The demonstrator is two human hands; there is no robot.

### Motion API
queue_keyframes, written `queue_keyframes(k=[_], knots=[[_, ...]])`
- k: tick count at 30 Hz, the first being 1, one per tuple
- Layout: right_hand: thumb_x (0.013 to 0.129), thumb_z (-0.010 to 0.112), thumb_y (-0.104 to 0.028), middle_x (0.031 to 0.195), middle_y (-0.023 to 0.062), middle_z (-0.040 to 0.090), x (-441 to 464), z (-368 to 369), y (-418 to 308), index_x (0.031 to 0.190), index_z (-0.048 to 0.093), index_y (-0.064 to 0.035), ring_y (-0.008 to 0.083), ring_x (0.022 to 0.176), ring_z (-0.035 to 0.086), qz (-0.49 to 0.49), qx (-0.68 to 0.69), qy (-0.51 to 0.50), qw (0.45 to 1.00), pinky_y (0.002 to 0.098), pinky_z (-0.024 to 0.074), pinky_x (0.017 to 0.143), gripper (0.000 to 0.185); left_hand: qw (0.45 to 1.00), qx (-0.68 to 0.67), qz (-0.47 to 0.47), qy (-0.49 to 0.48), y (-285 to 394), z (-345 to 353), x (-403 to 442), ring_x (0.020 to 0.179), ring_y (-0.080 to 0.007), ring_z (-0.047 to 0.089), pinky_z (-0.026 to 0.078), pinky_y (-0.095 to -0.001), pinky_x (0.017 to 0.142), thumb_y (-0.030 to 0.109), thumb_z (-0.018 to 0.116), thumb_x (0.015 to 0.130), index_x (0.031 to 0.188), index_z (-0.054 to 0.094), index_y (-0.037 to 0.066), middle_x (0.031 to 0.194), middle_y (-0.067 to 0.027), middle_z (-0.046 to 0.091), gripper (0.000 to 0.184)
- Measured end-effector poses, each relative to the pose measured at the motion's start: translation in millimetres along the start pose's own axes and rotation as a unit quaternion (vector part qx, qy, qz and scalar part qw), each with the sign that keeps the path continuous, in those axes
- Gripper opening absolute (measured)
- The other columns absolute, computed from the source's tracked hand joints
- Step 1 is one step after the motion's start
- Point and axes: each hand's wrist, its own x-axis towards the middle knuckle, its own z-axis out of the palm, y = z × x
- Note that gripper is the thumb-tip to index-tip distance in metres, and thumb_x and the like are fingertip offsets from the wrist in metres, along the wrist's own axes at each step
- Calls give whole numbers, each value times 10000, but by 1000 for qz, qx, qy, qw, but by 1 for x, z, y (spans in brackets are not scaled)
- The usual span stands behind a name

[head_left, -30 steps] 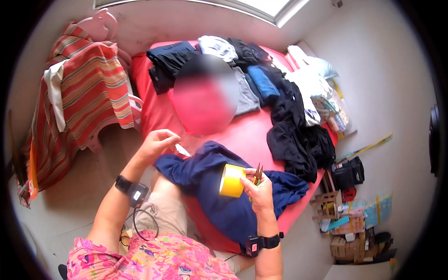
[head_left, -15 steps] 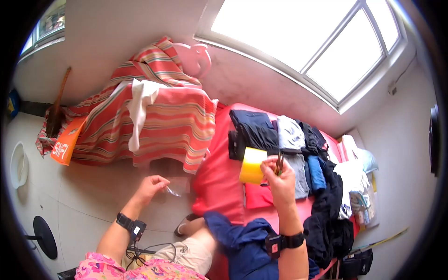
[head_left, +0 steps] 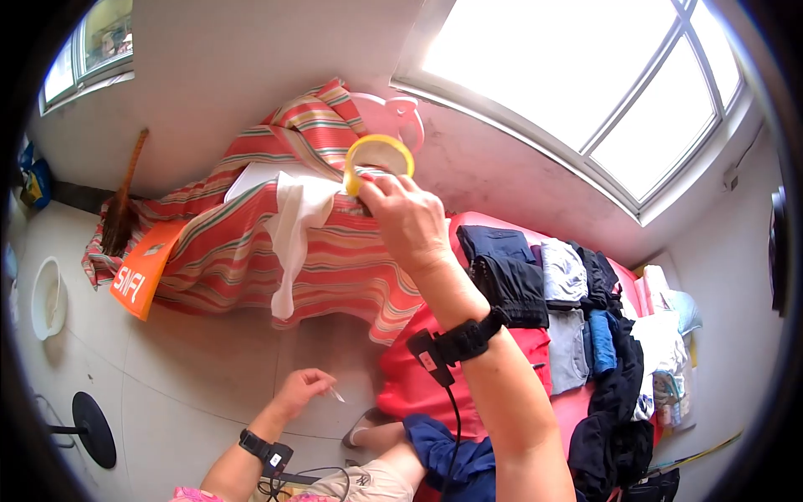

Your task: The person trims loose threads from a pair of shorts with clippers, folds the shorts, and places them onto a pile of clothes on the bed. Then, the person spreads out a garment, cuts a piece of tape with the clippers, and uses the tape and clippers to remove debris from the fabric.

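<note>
My right hand (head_left: 410, 219) is closed on a roll of yellow tape (head_left: 407, 155), raised over the far striped cloth near the pink chair back. Part of a small dark thing shows below its fingertips, too hidden to name. My left hand (head_left: 303, 391) is low over the floor, its fingers pinching a small clear strip (head_left: 336, 394). A red and grey striped cloth (head_left: 242, 276) drapes over a piece of furniture, with a white cloth (head_left: 294, 226) hanging down its front. Navy fabric (head_left: 452, 456) lies across my lap.
To the right, a red padded surface (head_left: 418, 368) bears folded dark trousers (head_left: 508, 289), a grey garment (head_left: 569, 351) and other clothes. An orange bag (head_left: 146, 272), a broom (head_left: 119, 222) and a white bucket (head_left: 50, 297) are at the left. A window (head_left: 577, 92) is above.
My right hand has moved forward and left with the yellow tape, from above the clothes to the striped cloth. The left hand keeps its pinch on the clear strip. The view has shifted.
</note>
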Motion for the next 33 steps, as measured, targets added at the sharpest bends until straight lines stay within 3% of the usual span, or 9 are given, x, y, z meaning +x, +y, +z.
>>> queue_keyframes(k=[3, 8, 16, 22, 25, 33], knots=[[822, 547, -96, 941, 45, 628, -2, 6, -3, 980, 610, -134, 242, 947, 609, 12, 13, -65, 998, 376, 520, 727, 174, 1000, 9, -19, 0, -8, -3, -6, 761, -81, 553, 455, -228, 719, 124, 658, 865, 951, 686, 19, 825, -5, 650, 139], [834, 527, -67, 974, 54, 633, -2, 6, 10, 931, 637, -109, 281, 955, 604, 44, 139, -48, 988, 393, 509, 752, 153, 999, 17, -26, -7, -9, -2, -6, 768, -84, 554, 464, -227, 727, 116, 650, 875, 948, 678, 16, 851, -11, 645, 128], [809, 503, 14, 947, 153, 649, -8, -3, 4, 1140, 488, -140, 369, 847, 635, 64, 143, -123, 980, 450, 509, 710, 365, 999, 28, -25, -21, -4, 10, 1, 784, -80, 555, 460, -226, 735, 135, 648, 880, 944, 682, 23, 852, -7, 643, 134], [763, 543, 55, 1030, 179, 623, -17, 0, 5, 1231, 462, -186, 383, 910, 618, 103, 211, -47, 971, 456, 507, 758, 533, 998, 37, -29, -29, -2, 16, 0, 788, -80, 557, 462, -230, 738, 143, 650, 880, 951, 683, 26, 865, -5, 647, 141], [747, 564, 62, 1088, 165, 606, -22, 0, 4, 1281, 448, -199, 386, 931, 610, 93, 213, -59, 971, 454, 511, 779, 606, 999, 33, -27, -28, -5, 17, 1, 769, -75, 550, 450, -224, 712, 174, 670, 863, 935, 692, 25, 833, 1, 650, 167], [755, 569, 39, 1100, 142, 609, -26, 1, 6, 1274, 475, -204, 376, 935, 616, 106, 205, -37, 972, 442, 529, 757, 580, 999, 39, -21, -31, -6, 21, 4, 749, -75, 549, 452, -226, 703, 179, 677, 858, 931, 693, 23, 822, -2, 652, 173]])
